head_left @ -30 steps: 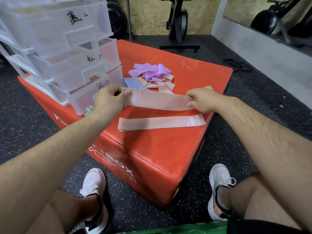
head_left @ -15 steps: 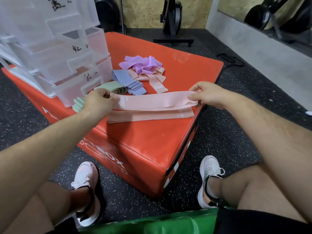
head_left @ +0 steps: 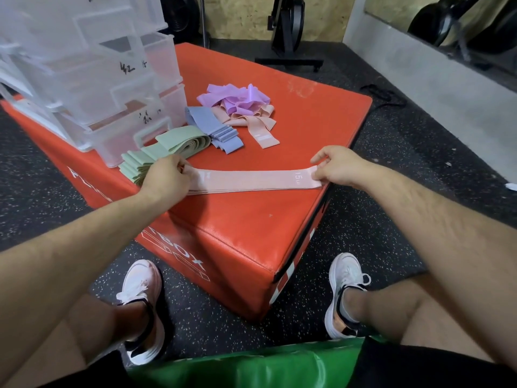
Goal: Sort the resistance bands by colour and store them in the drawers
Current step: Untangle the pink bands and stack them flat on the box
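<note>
Green bands point(head_left: 156, 152) (stacked) lie before the drawers point(head_left: 117, 88).

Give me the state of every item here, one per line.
Top pink band, flat on the pink stack, pinched at both ends.
Left hand, pinching its left end.
Right hand, pinching its right end.
Green bands, stacked flat.
Blue bands, stacked flat.
Purple bands, loose heap.
Other pink bands, tangled under the purple heap.
Drawers, apparently partly pulled out.
</note>
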{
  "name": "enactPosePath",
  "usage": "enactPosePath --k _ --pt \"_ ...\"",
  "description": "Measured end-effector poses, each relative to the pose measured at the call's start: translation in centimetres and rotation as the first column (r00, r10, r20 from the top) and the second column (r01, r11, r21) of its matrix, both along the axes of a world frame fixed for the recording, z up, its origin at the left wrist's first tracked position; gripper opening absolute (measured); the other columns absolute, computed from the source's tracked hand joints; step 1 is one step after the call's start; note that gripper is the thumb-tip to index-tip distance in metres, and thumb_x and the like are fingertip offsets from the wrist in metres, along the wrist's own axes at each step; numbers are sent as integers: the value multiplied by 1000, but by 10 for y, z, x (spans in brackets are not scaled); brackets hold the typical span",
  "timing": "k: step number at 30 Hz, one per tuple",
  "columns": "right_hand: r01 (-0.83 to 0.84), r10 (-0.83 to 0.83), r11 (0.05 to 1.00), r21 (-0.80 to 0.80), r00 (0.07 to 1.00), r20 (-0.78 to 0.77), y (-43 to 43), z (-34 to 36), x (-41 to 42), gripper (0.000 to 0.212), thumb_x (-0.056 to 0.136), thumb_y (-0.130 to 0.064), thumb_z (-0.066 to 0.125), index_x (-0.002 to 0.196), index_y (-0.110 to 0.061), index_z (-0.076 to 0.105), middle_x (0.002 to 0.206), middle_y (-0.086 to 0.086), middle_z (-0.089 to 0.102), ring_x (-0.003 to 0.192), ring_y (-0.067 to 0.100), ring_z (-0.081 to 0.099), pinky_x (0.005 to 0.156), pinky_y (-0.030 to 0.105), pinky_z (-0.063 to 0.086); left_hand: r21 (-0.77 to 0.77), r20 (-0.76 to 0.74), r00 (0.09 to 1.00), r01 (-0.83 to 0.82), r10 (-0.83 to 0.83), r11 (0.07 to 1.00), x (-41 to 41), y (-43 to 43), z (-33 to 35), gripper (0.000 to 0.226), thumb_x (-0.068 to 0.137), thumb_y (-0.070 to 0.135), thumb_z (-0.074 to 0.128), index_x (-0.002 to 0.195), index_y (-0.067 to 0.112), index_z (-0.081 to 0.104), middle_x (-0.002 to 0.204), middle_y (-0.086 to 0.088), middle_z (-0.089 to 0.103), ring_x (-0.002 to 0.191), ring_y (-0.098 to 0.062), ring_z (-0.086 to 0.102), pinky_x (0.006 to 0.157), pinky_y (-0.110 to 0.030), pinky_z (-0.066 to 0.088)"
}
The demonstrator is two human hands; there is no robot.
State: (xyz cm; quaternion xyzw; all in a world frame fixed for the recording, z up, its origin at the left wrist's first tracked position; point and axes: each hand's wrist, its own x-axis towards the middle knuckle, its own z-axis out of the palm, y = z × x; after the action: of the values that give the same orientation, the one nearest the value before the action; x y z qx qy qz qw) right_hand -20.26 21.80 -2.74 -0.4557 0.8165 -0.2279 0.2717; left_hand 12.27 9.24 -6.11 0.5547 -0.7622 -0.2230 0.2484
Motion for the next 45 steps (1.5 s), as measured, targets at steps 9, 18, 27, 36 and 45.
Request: enactPosePath --k 9,18,27,36,45 --pt "-48 42 998 -43 992 -122 2 -3 7 25 86 -5 67 98 -26 63 88 3 70 70 21 66 71 43 57 -69 -8 998 68 -69 995 3 3 -7 14 86 9 64 93 14 53 86 -11 59 74 -25 53 61 -33 36" --pt "-202 208 978 55 903 -375 6 -19 6 16 91 -36 67 104 -26 66 119 1 45 103 18 52 98 35 46 -156 195 976 131 -100 979 8 1 -14 5 89 14 63 87 10 62 96 -10 53 98 -34 52 84 -37 41" --pt "-264 272 960 96 790 -550 -8 -5 25 25 93 -45 56 113 -29 58 118 4 50 113 29 49 96 42 47 -242 255 964 144 -81 959 -12 5 2 10 87 23 57 90 13 60 101 -11 54 98 -36 50 86 -44 45" --pt "-390 394 915 103 810 -434 -87 -14 40 24 92 -17 52 111 -23 66 142 1 49 125 32 47 107 41 39 -190 255 926 331 -279 924 -103 -1 10 26 89 29 57 114 20 59 117 -3 56 112 -29 49 91 -44 47" --pt "-337 375 927 168 785 -493 -113 -23 39 28 82 -14 44 100 -26 62 104 1 63 107 25 47 85 41 49 -107 196 925 351 -327 930 -129 -12 17 26 89 28 49 112 19 57 111 -3 55 106 -24 53 86 -45 49"
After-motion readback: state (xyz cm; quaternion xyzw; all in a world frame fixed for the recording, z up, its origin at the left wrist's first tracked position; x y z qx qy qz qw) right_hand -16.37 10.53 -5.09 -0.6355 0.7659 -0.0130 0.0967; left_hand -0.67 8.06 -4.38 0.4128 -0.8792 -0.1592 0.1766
